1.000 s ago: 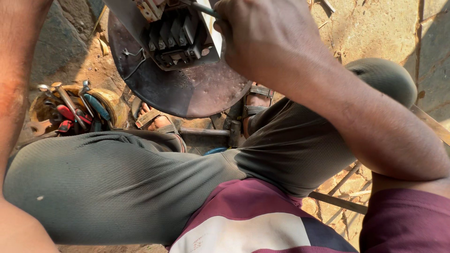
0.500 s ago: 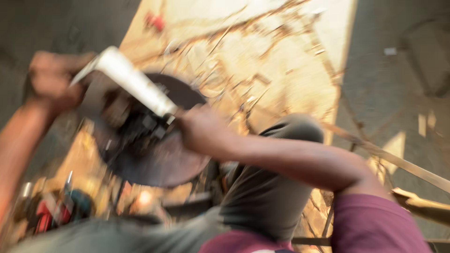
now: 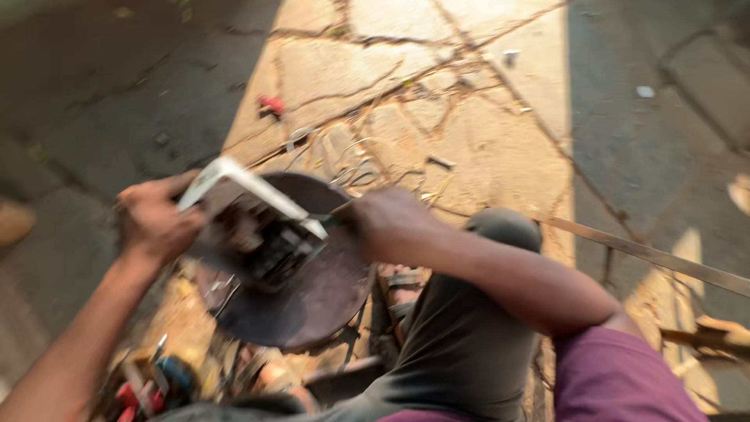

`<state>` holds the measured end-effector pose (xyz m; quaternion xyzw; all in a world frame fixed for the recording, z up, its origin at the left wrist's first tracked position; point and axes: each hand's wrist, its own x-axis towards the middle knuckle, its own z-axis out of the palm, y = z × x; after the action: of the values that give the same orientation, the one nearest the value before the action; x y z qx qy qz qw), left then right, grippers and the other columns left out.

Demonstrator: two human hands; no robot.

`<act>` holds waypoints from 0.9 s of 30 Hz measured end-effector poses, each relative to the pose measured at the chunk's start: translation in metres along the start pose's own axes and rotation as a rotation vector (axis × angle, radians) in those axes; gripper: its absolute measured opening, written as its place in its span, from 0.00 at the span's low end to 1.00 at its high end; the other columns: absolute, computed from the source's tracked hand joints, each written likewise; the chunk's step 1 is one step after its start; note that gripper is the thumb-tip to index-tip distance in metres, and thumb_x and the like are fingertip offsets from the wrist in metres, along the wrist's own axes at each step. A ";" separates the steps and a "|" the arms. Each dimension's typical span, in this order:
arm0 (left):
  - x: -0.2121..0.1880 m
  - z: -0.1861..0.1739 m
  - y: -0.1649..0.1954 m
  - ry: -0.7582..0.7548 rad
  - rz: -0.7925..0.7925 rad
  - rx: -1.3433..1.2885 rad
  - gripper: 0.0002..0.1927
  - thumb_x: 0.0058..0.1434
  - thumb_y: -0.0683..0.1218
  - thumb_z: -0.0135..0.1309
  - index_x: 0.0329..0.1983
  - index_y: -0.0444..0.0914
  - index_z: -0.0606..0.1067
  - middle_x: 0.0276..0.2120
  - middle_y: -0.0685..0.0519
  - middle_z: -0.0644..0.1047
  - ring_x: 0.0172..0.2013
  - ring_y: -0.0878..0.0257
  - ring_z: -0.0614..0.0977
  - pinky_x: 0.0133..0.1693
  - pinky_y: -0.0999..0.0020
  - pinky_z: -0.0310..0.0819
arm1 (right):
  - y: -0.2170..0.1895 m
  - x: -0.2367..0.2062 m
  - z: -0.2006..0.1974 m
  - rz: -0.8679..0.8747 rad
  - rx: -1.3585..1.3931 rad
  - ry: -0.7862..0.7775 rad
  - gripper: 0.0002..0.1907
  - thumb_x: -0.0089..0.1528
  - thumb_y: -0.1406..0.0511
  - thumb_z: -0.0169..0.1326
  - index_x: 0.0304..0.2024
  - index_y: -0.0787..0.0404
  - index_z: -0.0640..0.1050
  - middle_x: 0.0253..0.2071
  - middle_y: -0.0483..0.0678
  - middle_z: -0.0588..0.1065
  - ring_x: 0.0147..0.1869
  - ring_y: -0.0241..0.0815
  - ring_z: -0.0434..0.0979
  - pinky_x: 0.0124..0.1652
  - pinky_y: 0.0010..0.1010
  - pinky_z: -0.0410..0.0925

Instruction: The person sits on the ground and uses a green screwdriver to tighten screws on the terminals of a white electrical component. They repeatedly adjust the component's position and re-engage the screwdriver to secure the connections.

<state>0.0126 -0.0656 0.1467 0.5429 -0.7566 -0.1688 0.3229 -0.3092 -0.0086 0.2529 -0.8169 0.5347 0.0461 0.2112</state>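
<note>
My left hand (image 3: 156,223) grips the left edge of a dark round metal disc (image 3: 312,301) with a blocky mechanism (image 3: 269,246) mounted on it. A pale flat metal bar (image 3: 250,187) lies across the top of the mechanism, its left end by my left hand. My right hand (image 3: 387,223) is closed on a thin tool whose tip meets the right end of the bar; the tool is mostly hidden in my fist. The view is blurred.
I sit on cracked stone paving (image 3: 469,94) with my knee (image 3: 500,230) raised. Tools with red and blue handles (image 3: 152,383) lie at lower left. A small red object (image 3: 272,104) and bent wires (image 3: 351,164) lie beyond the disc. A long metal strip (image 3: 648,254) runs right.
The view has swung up from my lap to the ground ahead. My left hand has come onto the disc's left edge, and the pale bar now shows across the mechanism.
</note>
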 end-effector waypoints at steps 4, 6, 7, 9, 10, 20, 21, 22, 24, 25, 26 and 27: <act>0.000 0.001 0.045 -0.104 -0.048 0.117 0.16 0.51 0.52 0.57 0.38 0.38 0.82 0.30 0.37 0.81 0.32 0.40 0.83 0.40 0.48 0.78 | 0.007 -0.009 -0.006 0.046 -0.040 0.041 0.23 0.56 0.64 0.55 0.54 0.41 0.83 0.38 0.53 0.82 0.40 0.56 0.81 0.42 0.48 0.73; 0.004 0.006 0.067 -0.182 -0.102 0.174 0.13 0.49 0.49 0.56 0.33 0.36 0.81 0.28 0.37 0.81 0.32 0.44 0.85 0.42 0.51 0.80 | 0.007 -0.012 -0.010 0.248 -0.064 -0.076 0.16 0.66 0.56 0.50 0.55 0.38 0.81 0.36 0.52 0.82 0.36 0.55 0.83 0.41 0.45 0.74; 0.006 0.006 0.077 -0.186 -0.124 0.168 0.13 0.49 0.49 0.57 0.32 0.36 0.81 0.27 0.38 0.81 0.31 0.45 0.86 0.42 0.52 0.81 | 0.008 -0.014 -0.011 0.238 -0.074 -0.059 0.16 0.66 0.55 0.50 0.55 0.39 0.81 0.35 0.53 0.82 0.36 0.55 0.82 0.41 0.46 0.73; 0.013 0.004 0.097 -0.195 -0.149 0.150 0.13 0.48 0.50 0.58 0.31 0.35 0.81 0.26 0.38 0.81 0.29 0.47 0.86 0.43 0.55 0.82 | 0.015 -0.023 -0.016 0.232 -0.093 -0.016 0.16 0.66 0.54 0.51 0.56 0.39 0.81 0.33 0.55 0.81 0.36 0.57 0.81 0.41 0.47 0.72; 0.014 0.003 0.106 -0.210 -0.171 0.162 0.14 0.47 0.49 0.58 0.32 0.34 0.81 0.27 0.38 0.81 0.30 0.48 0.87 0.42 0.56 0.82 | 0.019 -0.028 -0.019 0.169 -0.083 0.042 0.16 0.65 0.55 0.52 0.54 0.41 0.82 0.32 0.55 0.81 0.36 0.58 0.80 0.41 0.48 0.71; 0.027 -0.012 0.126 -0.372 -0.416 0.255 0.28 0.43 0.45 0.55 0.51 0.41 0.80 0.41 0.37 0.82 0.45 0.43 0.84 0.51 0.52 0.78 | 0.020 -0.046 -0.031 0.109 0.004 0.018 0.16 0.63 0.55 0.54 0.51 0.44 0.84 0.26 0.58 0.79 0.33 0.59 0.79 0.39 0.48 0.70; 0.026 -0.011 0.123 -0.373 -0.383 0.268 0.26 0.42 0.45 0.55 0.48 0.38 0.81 0.42 0.36 0.82 0.47 0.41 0.83 0.52 0.52 0.77 | 0.019 -0.047 -0.032 0.114 0.003 0.022 0.16 0.63 0.56 0.54 0.51 0.43 0.84 0.25 0.58 0.79 0.33 0.59 0.79 0.39 0.48 0.70; 0.026 -0.009 0.119 -0.386 -0.418 0.275 0.26 0.43 0.45 0.55 0.48 0.38 0.82 0.43 0.37 0.81 0.48 0.41 0.83 0.53 0.51 0.76 | 0.019 -0.047 -0.033 0.131 0.001 -0.022 0.15 0.63 0.55 0.54 0.51 0.42 0.83 0.25 0.57 0.79 0.32 0.58 0.80 0.39 0.48 0.71; 0.027 -0.003 0.111 -0.416 -0.486 0.288 0.25 0.44 0.46 0.55 0.47 0.38 0.82 0.44 0.37 0.81 0.49 0.40 0.82 0.54 0.50 0.76 | 0.022 -0.048 -0.034 0.169 -0.003 -0.111 0.13 0.64 0.53 0.55 0.51 0.40 0.83 0.24 0.56 0.80 0.31 0.56 0.81 0.39 0.47 0.71; 0.028 -0.001 0.105 -0.400 -0.491 0.277 0.24 0.46 0.47 0.55 0.48 0.40 0.83 0.45 0.36 0.81 0.50 0.40 0.81 0.54 0.51 0.75 | 0.022 -0.047 -0.031 0.075 0.010 -0.074 0.14 0.62 0.55 0.55 0.49 0.41 0.84 0.25 0.55 0.80 0.32 0.56 0.81 0.38 0.47 0.71; 0.030 -0.001 0.099 -0.388 -0.494 0.266 0.24 0.47 0.47 0.55 0.49 0.42 0.83 0.45 0.36 0.81 0.51 0.40 0.81 0.55 0.51 0.74 | 0.021 -0.047 -0.026 -0.014 0.025 -0.038 0.15 0.61 0.57 0.55 0.48 0.43 0.85 0.27 0.54 0.80 0.33 0.56 0.81 0.38 0.47 0.72; 0.031 0.001 0.093 -0.379 -0.499 0.251 0.24 0.48 0.48 0.54 0.49 0.44 0.84 0.45 0.36 0.81 0.51 0.40 0.80 0.56 0.52 0.73 | 0.021 -0.049 -0.021 -0.100 0.041 -0.003 0.15 0.59 0.59 0.56 0.47 0.45 0.86 0.29 0.54 0.81 0.33 0.56 0.81 0.37 0.47 0.72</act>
<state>-0.0603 -0.0613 0.2121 0.7059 -0.6620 -0.2459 0.0558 -0.3519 0.0177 0.2801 -0.8382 0.4935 0.0260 0.2307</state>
